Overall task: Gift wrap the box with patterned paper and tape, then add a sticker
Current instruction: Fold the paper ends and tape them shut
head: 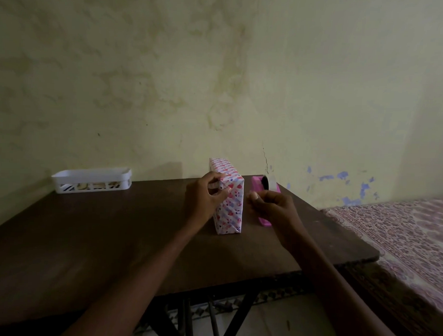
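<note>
A box wrapped in white paper with pink and blue hearts stands on edge on the dark wooden table. My left hand grips the box's near upper corner, fingers curled on a folded paper flap. My right hand hovers just right of the box with fingertips pinched together; a small piece of tape may be between them, but it is too small to tell. A pink tape dispenser with a clear roll lies behind my right hand, partly hidden by it.
A white plastic basket with some items inside sits at the table's back left, against the yellowish wall. A bed with a patterned cover stands right of the table. The table's right edge runs close to my right forearm.
</note>
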`<state>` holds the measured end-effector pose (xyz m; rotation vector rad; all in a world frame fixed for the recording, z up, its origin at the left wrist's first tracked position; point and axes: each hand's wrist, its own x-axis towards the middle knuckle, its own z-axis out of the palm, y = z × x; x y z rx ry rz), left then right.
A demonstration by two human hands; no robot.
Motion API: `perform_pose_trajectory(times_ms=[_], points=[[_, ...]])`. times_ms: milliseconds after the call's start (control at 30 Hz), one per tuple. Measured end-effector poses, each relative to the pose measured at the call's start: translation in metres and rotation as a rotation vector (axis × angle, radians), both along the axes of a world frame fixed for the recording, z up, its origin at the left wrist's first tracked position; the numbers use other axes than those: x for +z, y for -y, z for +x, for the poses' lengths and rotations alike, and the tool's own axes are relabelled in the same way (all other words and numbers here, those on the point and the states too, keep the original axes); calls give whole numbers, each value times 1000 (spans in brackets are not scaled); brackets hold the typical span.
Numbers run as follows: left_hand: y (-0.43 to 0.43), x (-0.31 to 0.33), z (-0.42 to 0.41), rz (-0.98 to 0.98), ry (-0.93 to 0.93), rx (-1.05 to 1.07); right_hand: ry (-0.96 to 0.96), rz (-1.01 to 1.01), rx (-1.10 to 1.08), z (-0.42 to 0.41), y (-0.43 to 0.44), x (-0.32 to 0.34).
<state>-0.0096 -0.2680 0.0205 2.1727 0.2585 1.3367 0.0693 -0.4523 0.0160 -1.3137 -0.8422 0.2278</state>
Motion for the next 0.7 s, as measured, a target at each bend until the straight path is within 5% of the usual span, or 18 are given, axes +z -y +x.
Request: perform_pose_trajectory(times_ms=[300, 433, 700], points=[[0, -2, 1, 64, 33, 61, 433, 9, -339, 4, -30, 27], [1, -3, 2, 14, 56, 12, 631, -150, -339, 7, -43, 39], [-4, 3, -1, -36, -22, -62, 754, -219, -376, 10, -46, 35]])
